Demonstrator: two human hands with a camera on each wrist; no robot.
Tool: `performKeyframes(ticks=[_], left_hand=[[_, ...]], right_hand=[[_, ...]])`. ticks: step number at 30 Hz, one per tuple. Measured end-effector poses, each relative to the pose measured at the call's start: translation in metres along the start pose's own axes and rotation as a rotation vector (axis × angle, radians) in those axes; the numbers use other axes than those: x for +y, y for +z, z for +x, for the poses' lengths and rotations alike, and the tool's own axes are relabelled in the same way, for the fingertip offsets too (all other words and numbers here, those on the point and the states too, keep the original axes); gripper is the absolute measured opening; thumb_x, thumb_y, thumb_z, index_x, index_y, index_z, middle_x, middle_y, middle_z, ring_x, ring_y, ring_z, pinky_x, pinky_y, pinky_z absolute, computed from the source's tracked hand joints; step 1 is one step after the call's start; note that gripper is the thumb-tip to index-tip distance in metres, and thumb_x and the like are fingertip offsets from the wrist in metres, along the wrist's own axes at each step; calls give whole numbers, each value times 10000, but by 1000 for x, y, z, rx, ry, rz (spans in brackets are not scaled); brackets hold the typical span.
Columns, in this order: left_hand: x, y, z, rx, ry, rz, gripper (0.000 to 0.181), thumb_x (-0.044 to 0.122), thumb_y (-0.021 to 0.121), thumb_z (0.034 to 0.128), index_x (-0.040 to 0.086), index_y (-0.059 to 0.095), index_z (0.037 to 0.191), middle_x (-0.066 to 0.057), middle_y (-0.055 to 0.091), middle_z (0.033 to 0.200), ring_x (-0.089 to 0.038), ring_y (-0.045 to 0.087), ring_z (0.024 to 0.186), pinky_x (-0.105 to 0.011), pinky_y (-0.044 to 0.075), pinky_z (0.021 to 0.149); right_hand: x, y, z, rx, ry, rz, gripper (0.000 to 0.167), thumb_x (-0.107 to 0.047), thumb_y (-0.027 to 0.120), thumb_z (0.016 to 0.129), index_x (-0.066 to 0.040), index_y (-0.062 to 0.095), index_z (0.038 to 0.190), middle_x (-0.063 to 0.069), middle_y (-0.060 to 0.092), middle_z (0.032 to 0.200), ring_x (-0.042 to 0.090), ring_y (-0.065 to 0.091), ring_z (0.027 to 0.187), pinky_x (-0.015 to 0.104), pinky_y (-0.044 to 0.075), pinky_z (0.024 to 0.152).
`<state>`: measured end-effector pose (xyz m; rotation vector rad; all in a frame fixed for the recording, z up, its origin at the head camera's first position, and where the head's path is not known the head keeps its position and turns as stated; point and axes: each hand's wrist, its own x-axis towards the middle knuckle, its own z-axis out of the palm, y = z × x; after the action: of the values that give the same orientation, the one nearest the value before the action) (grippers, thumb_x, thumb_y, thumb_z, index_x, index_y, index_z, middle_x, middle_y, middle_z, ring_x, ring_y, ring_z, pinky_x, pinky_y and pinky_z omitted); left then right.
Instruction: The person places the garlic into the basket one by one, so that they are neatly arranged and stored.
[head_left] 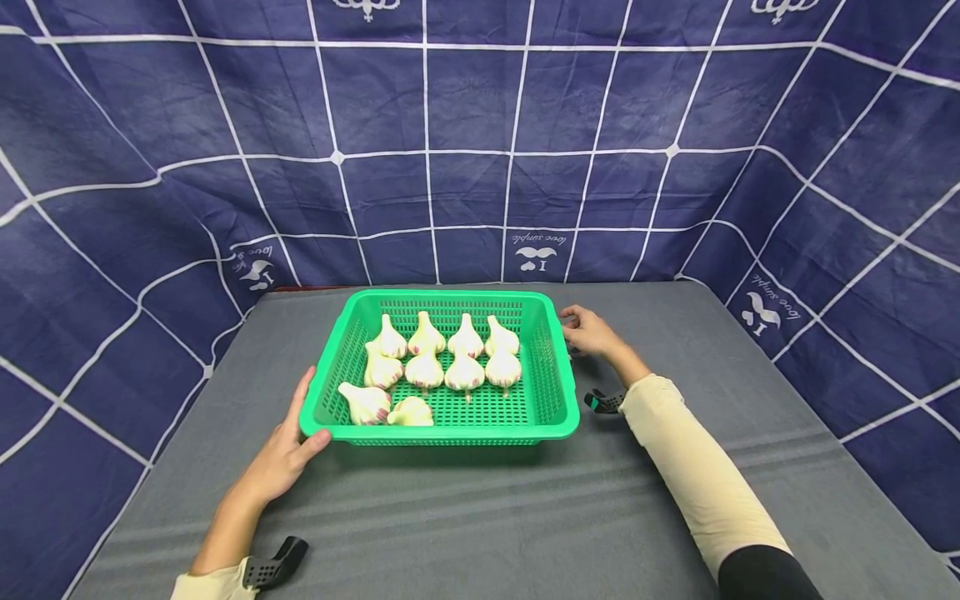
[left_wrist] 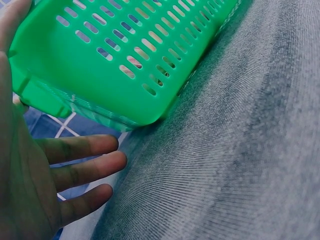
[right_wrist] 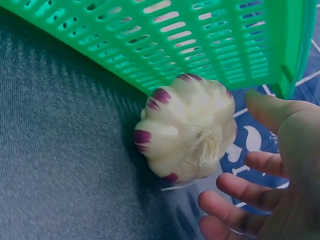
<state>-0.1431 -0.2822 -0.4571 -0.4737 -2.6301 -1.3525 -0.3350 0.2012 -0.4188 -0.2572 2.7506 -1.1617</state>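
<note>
A green perforated basket holds several garlic bulbs, white with purple marks. At its near left corner, my left hand touches the rim with the thumb at the front; its other fingers lie along the left side. Three straight fingers show below the rim in the left wrist view. Beyond the basket's right wall is my right hand. Its spread, slightly bent fingers are beside another garlic bulb, which lies on the table outside the basket. The head view mostly hides that bulb.
Grey cloth covers the table. A dark blue curtain with white lines stands behind it and along both sides. Dark straps with camera mounts are on both wrists.
</note>
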Motion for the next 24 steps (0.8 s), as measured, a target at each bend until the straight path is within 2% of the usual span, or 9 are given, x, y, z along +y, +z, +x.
performKeyframes(ticks=[7, 14, 19, 24], left_hand=[[0, 1, 1, 0, 6, -6, 879, 304, 600, 967, 290, -8, 1602, -301, 267, 1545, -479, 303, 1357, -205, 244, 1047], [-1, 1, 1, 1, 15, -11, 877, 297, 600, 970, 288, -8, 1602, -286, 271, 1550, -440, 312, 1357, -139, 221, 1020], [-1, 1, 2, 4, 16, -11, 875, 298, 600, 971, 284, -5, 1603, -274, 269, 1556, -367, 313, 1369, -127, 217, 1017], [-1, 0, 1, 4, 13, -10, 879, 303, 601, 971, 279, -9, 1603, -289, 262, 1552, -470, 304, 1350, -137, 214, 1021]], right_hand=[[0, 5, 0, -52, -5, 14, 538, -200, 535, 938, 34, 420, 1408, 229, 615, 1087, 164, 552, 646, 289, 458, 520], [2, 6, 1, -92, -23, -6, 462, -198, 519, 959, 55, 487, 1344, 159, 635, 919, 173, 578, 645, 354, 540, 548], [3, 6, -1, -137, -8, -6, 480, -236, 520, 963, 45, 487, 1351, 194, 655, 999, 198, 620, 685, 380, 560, 592], [2, 6, -2, -144, 0, 16, 443, -224, 533, 951, 37, 518, 1308, 211, 668, 1021, 200, 643, 665, 386, 565, 601]])
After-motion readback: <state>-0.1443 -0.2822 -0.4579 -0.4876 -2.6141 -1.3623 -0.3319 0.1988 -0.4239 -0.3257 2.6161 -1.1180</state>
